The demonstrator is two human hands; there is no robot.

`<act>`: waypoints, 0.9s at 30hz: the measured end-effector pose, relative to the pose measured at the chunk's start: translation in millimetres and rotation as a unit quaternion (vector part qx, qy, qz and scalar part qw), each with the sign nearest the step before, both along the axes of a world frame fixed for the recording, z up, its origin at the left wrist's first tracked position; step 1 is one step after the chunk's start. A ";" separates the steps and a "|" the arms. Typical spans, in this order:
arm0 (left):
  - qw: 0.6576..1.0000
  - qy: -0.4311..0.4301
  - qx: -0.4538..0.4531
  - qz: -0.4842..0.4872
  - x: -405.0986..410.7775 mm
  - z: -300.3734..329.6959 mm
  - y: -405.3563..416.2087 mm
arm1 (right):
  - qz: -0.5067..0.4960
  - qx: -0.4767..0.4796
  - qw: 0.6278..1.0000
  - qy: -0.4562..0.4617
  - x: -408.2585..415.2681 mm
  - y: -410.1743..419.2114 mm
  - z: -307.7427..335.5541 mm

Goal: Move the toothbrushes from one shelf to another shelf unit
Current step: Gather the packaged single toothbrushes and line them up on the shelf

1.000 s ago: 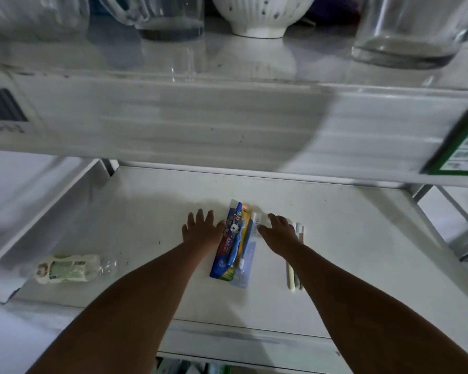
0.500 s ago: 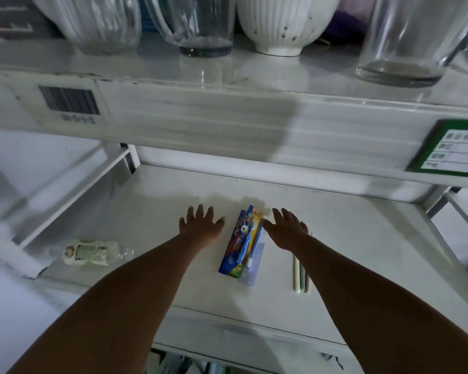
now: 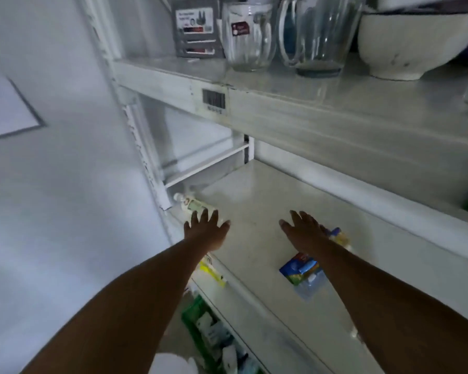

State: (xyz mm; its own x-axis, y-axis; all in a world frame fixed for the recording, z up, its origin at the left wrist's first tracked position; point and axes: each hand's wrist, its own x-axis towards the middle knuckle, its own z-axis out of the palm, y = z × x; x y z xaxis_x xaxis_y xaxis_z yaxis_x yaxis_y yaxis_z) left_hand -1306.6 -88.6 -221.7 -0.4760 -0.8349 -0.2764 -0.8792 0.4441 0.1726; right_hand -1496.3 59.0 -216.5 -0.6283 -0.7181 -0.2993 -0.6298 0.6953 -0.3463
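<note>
A blue and yellow packaged toothbrush (image 3: 301,268) lies on the white middle shelf (image 3: 254,211), partly hidden under my right forearm. My right hand (image 3: 304,230) hovers over its far end with fingers straight and spread, holding nothing. My left hand (image 3: 207,229) is spread flat near the shelf's left front corner, also holding nothing. The loose white toothbrushes seen earlier are hidden behind my right arm.
A small white and green tube (image 3: 191,203) lies at the shelf's left end, just beyond my left fingers. On the upper shelf stand glass jugs (image 3: 316,33), a glass (image 3: 247,36) and a white bowl (image 3: 414,41). A green basket (image 3: 200,327) of goods sits below.
The view has swung left and both hands have slid left along the shelf. My left hand is now near the tube; my right hand has left the loose toothbrushes.
</note>
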 end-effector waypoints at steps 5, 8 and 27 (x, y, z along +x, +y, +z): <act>0.995 -0.020 0.000 0.100 94.1 6.8 13.2 | 0.095 0.002 0.995 0.023 45.3 -37.6 7.3; 0.983 -0.014 -0.006 0.181 161.7 8.1 20.3 | 0.155 -0.028 0.987 0.028 93.4 -61.9 10.8; 0.818 -0.014 -0.009 0.575 532.6 51.1 202.6 | 0.618 -0.048 0.783 -0.049 537.3 -78.4 42.4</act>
State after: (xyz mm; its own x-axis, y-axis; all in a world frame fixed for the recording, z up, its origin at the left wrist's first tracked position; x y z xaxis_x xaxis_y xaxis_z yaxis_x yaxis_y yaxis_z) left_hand -774.1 114.0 -170.6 0.6328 -0.7310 -0.2555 -0.7218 -0.6763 0.1471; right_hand -959.0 -19.4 -174.1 0.5869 -0.7818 -0.2106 -0.7684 -0.4560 -0.4490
